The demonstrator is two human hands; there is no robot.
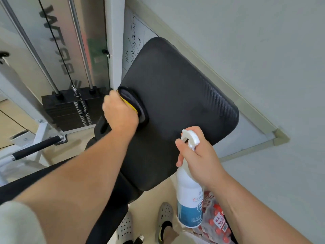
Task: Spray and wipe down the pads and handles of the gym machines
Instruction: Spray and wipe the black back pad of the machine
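Observation:
A large black back pad [179, 95] of a gym machine fills the middle of the view, tilted up toward the wall. My left hand [119, 113] grips a dark cloth with a yellow edge [135, 104] and presses it against the pad's left edge. My right hand [197, 155] holds a white spray bottle [190, 199] by its neck, just below the pad's lower right part, with the white nozzle pointing up-left and a finger at the trigger. The bottle has a blue label.
A black weight stack [70, 110] with chrome guide rods and a cable stands at left. A padded black handle bar [38, 147] sticks out at lower left. A whiteboard [133, 41] hangs on the wall behind the pad. A pack of red-capped bottles [216, 221] sits on the floor by my feet.

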